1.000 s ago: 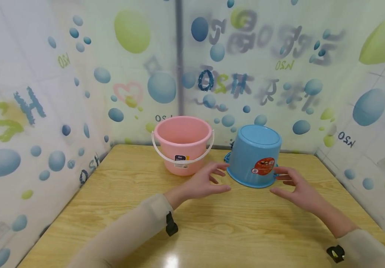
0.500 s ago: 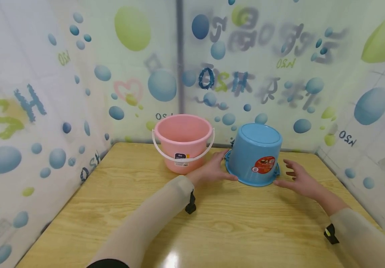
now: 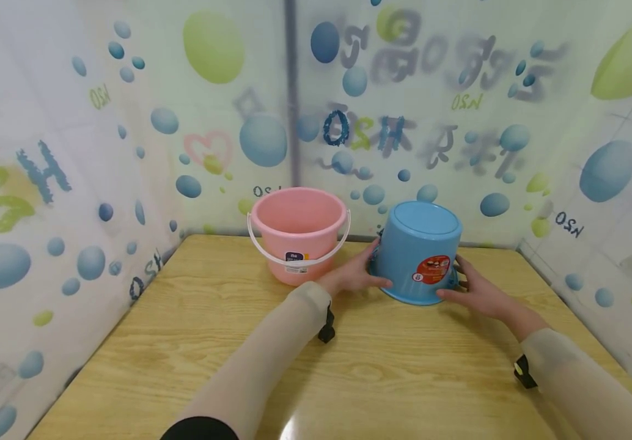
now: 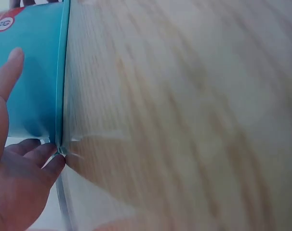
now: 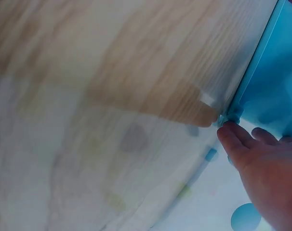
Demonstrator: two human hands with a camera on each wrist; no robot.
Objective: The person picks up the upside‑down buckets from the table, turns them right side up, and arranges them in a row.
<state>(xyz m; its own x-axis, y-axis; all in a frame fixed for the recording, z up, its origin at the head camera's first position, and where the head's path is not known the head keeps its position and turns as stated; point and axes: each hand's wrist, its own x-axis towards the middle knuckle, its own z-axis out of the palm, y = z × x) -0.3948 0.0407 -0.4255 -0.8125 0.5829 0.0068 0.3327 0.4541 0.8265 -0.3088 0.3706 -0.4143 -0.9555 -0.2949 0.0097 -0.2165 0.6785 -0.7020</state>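
Observation:
A blue bucket [image 3: 417, 253] stands upside down on the wooden table, its base facing up and a red round sticker on its wall. My left hand [image 3: 357, 272] is at its left side, thumb along the front and fingers reaching behind. In the left wrist view, the left fingertips [image 4: 53, 163] touch the rim while the thumb extends across the wall. On the opposite side is my right hand [image 3: 481, 293], thumb before the wall near the rim. The right fingertips [image 5: 230, 129] meet the rim beside a handle joint. Most of the bucket's handle is hidden.
A pink bucket [image 3: 299, 244] with a white handle [image 3: 272, 260] stands upright just left of my left hand. The wooden table [image 3: 404, 373] ends at a patterned curtain [image 3: 211, 116] behind the buckets, with more curtain at both sides.
My left hand has moved right and forward to the blue bucket's left side. The right hand has come leftward against its right side. Both buckets stay in place.

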